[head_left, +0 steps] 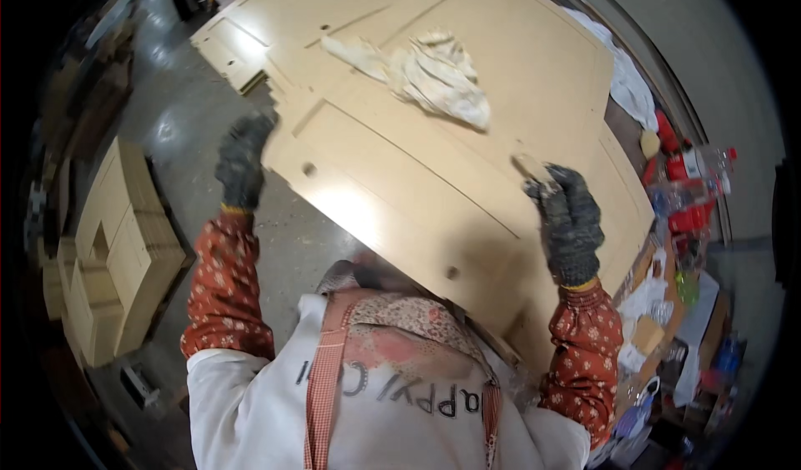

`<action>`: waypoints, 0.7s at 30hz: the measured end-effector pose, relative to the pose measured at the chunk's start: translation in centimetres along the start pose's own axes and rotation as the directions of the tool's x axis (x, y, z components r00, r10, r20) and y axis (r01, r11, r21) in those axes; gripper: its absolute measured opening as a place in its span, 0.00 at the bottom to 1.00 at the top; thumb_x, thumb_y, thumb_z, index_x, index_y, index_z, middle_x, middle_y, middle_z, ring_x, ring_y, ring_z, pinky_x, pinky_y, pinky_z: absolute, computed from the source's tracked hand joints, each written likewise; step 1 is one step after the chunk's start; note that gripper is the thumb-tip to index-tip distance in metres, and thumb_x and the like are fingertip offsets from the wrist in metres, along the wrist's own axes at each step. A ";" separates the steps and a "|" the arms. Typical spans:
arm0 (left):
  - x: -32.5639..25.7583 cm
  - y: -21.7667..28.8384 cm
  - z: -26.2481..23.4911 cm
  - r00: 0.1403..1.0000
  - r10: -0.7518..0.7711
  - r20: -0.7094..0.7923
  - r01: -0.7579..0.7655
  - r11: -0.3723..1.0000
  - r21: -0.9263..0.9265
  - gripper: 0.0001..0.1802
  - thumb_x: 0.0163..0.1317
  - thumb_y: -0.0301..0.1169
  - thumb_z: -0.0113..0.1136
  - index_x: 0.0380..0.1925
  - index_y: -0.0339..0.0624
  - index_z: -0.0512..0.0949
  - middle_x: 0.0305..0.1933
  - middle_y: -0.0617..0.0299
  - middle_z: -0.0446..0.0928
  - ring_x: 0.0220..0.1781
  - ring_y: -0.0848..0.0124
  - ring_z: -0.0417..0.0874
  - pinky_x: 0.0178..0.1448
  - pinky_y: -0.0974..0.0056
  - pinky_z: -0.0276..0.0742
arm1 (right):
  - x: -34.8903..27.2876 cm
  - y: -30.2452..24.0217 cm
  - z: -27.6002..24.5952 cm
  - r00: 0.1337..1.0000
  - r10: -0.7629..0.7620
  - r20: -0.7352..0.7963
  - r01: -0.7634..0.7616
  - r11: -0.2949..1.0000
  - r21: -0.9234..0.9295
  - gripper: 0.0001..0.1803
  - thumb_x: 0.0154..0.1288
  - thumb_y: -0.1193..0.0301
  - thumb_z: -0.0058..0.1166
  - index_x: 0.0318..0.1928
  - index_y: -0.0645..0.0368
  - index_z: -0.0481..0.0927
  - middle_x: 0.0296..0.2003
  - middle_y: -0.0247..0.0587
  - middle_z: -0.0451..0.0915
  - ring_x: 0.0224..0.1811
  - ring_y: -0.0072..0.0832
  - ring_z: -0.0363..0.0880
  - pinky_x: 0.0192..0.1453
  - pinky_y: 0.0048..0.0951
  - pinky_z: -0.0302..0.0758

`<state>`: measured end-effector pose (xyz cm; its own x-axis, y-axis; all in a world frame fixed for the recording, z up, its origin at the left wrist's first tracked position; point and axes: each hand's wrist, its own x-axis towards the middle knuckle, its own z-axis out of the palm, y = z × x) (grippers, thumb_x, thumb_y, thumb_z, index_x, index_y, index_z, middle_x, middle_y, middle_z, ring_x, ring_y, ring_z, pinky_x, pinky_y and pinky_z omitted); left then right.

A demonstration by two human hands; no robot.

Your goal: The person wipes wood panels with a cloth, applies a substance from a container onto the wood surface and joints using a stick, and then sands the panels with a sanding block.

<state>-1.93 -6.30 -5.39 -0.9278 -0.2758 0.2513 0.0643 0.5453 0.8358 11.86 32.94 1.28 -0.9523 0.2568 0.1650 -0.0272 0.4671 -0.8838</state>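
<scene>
Cream panel (375,186) lies before the person, a crumpled cloth (442,82) on top. Right hand (572,224) has its grip closed around a small tan block (531,168) over it; left hand (244,159) is beside the panel's left edge, grip unclear.

So the rag (438,78) is on the board (375,174), a bit farther out than both hands. Left hand (244,159) is by the board's left edge, right hand (571,219) toward the right with a block (527,166); stacked panels (138,257) are on the floor (296,232), far left.
</scene>
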 end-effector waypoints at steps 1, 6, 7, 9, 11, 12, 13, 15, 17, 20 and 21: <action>1.7 -0.7 0.6 0.996 0.051 -0.075 -0.044 0.995 0.088 0.23 0.60 0.47 0.59 0.44 0.37 0.80 0.44 0.51 0.81 0.47 0.64 0.80 0.54 0.64 0.72 | 0.0 0.5 -0.2 0.996 -0.084 0.031 0.088 0.985 -0.146 0.12 0.69 0.73 0.48 0.49 0.67 0.74 0.38 0.43 0.80 0.43 0.25 0.80 0.52 0.26 0.76; 6.1 2.1 3.3 0.995 -0.080 -0.055 0.076 0.995 -0.059 0.29 0.57 0.54 0.61 0.41 0.35 0.81 0.34 0.52 0.82 0.36 0.63 0.79 0.45 0.60 0.73 | -1.9 -0.4 -1.9 0.973 0.119 0.196 -0.201 0.855 0.479 0.12 0.68 0.75 0.48 0.49 0.67 0.74 0.33 0.39 0.78 0.33 0.22 0.76 0.39 0.23 0.74; 6.3 1.6 3.7 0.996 -0.072 -0.046 0.069 0.996 -0.065 0.29 0.57 0.54 0.61 0.41 0.35 0.81 0.34 0.52 0.82 0.36 0.63 0.79 0.45 0.60 0.73 | -2.4 -0.3 -2.3 0.962 0.167 0.216 -0.261 0.792 0.552 0.12 0.68 0.75 0.48 0.49 0.67 0.75 0.31 0.37 0.78 0.31 0.20 0.75 0.36 0.22 0.73; 6.7 0.1 3.8 0.991 0.103 -0.089 -0.102 0.995 0.008 0.30 0.55 0.54 0.62 0.42 0.37 0.81 0.35 0.51 0.82 0.38 0.62 0.80 0.46 0.60 0.74 | -3.5 -2.1 -2.9 0.956 0.188 0.226 -0.258 0.905 0.337 0.12 0.68 0.75 0.47 0.49 0.66 0.76 0.29 0.35 0.77 0.29 0.19 0.74 0.34 0.21 0.72; 6.0 1.2 4.2 0.988 0.102 -0.118 -0.091 0.992 0.090 0.30 0.55 0.54 0.63 0.43 0.38 0.80 0.38 0.51 0.81 0.41 0.61 0.81 0.48 0.60 0.74 | -4.3 -2.2 -3.3 0.936 0.235 0.261 -0.259 0.964 0.058 0.11 0.68 0.76 0.47 0.47 0.64 0.78 0.27 0.33 0.76 0.28 0.17 0.74 0.32 0.19 0.72; 5.7 1.7 4.3 0.982 0.100 -0.160 -0.070 0.981 0.179 0.30 0.54 0.54 0.64 0.44 0.39 0.80 0.40 0.50 0.81 0.43 0.60 0.81 0.50 0.59 0.74 | -4.4 -2.1 -3.4 0.937 0.240 0.253 -0.262 0.963 0.059 0.11 0.68 0.76 0.47 0.47 0.64 0.78 0.27 0.33 0.76 0.28 0.17 0.74 0.32 0.19 0.72; 5.6 1.8 4.3 0.970 0.179 -0.162 -0.130 0.952 0.277 0.30 0.54 0.53 0.64 0.46 0.40 0.79 0.47 0.50 0.79 0.50 0.59 0.80 0.55 0.59 0.74 | -4.4 -2.3 -3.7 0.930 0.237 0.281 -0.240 0.970 -0.024 0.11 0.66 0.77 0.50 0.47 0.63 0.78 0.31 0.36 0.79 0.29 0.18 0.76 0.33 0.20 0.74; 4.8 2.1 4.4 0.959 0.239 -0.151 -0.189 0.940 0.285 0.29 0.54 0.52 0.64 0.46 0.40 0.80 0.49 0.50 0.79 0.51 0.58 0.79 0.56 0.58 0.73 | -4.2 -2.2 -4.0 0.921 0.238 0.309 -0.216 0.971 -0.105 0.12 0.63 0.78 0.53 0.47 0.62 0.79 0.35 0.38 0.81 0.31 0.19 0.78 0.35 0.22 0.76; 4.7 2.5 4.5 0.959 0.273 -0.080 -0.236 0.921 0.311 0.27 0.55 0.45 0.67 0.48 0.37 0.77 0.51 0.48 0.77 0.52 0.59 0.79 0.52 0.59 0.77 | -3.8 -1.0 -3.9 0.935 0.088 0.344 -0.106 0.994 0.034 0.15 0.56 0.80 0.59 0.46 0.60 0.80 0.37 0.41 0.82 0.34 0.26 0.81 0.38 0.26 0.78; 4.5 2.7 4.7 0.992 0.015 0.125 0.021 0.958 -0.285 0.27 0.57 0.39 0.67 0.51 0.33 0.72 0.53 0.47 0.75 0.51 0.62 0.80 0.43 0.62 0.83 | -1.9 0.4 -3.4 0.690 -0.596 0.409 0.708 0.674 -0.212 0.20 0.48 0.80 0.63 0.45 0.57 0.80 0.38 0.43 0.81 0.37 0.35 0.81 0.39 0.31 0.79; 4.4 2.9 4.7 0.992 0.013 0.125 0.023 0.958 -0.287 0.27 0.57 0.39 0.67 0.51 0.33 0.72 0.53 0.47 0.75 0.51 0.62 0.80 0.43 0.62 0.83 | -1.7 0.6 -3.3 0.690 -0.596 0.411 0.708 0.673 -0.213 0.20 0.48 0.80 0.63 0.45 0.57 0.80 0.38 0.43 0.81 0.37 0.35 0.81 0.39 0.31 0.79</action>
<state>-7.59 -2.23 -4.13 -0.9655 -0.1674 0.1993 0.1453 0.2890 0.9462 14.46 35.59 1.90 -0.7660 -0.4490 0.4601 -0.6278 0.6765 -0.3850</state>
